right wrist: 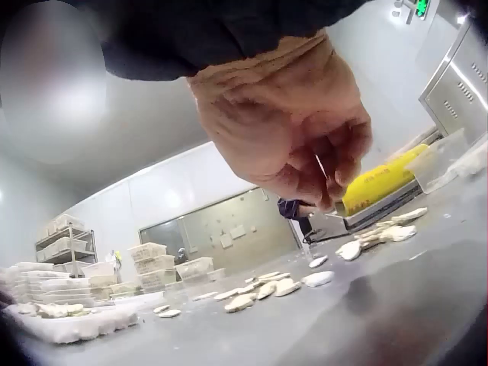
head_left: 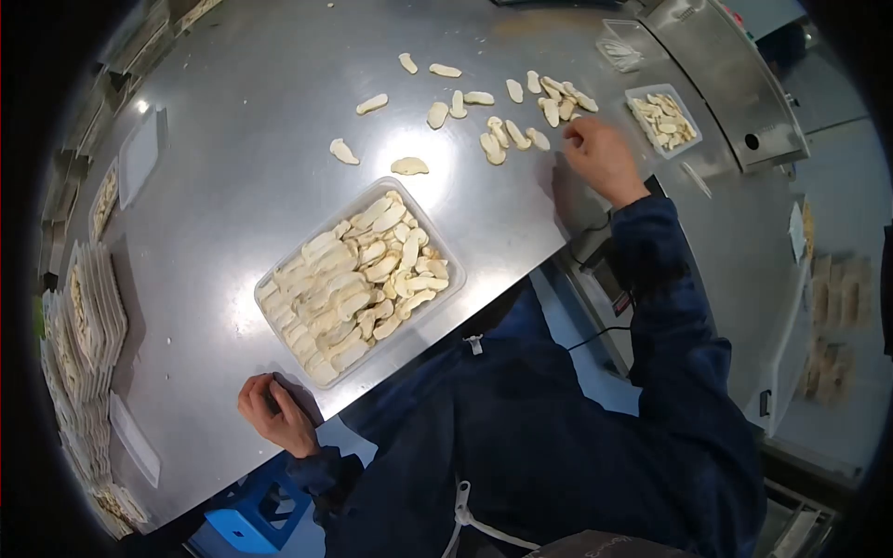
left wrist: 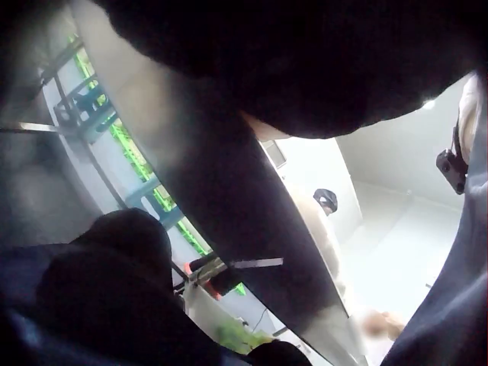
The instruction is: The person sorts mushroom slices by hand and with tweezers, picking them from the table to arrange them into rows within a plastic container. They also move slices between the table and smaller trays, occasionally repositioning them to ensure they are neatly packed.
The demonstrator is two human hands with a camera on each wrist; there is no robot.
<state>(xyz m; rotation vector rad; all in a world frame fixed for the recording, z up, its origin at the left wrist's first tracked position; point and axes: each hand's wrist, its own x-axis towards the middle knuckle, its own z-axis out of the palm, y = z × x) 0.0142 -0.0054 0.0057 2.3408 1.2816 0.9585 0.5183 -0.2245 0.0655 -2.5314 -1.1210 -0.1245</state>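
My right hand (head_left: 600, 158) hovers at the near side of a small cluster of pale mushroom slices (head_left: 565, 96) on the steel table. In the right wrist view its fingers (right wrist: 347, 164) bend loosely downward above the slices, and no slice shows between them. Close to my body is a clear plastic tray (head_left: 457, 276), filled with overlapping mushroom slices (head_left: 335, 284). Beside the tray's near left corner, my left hand (head_left: 279, 414) rests at the table edge with loosely curled fingers and nothing in it. Dark sleeve fills much of the left wrist view, hiding that hand.
More loose slices (head_left: 437, 115) lie scattered across the table (head_left: 270, 158). A small tub of slices (head_left: 672, 154) stands at right, near a steel machine (head_left: 735, 93). Stacked trays (head_left: 93, 307) line the left edge. Below that side is a blue stool (head_left: 246, 521).
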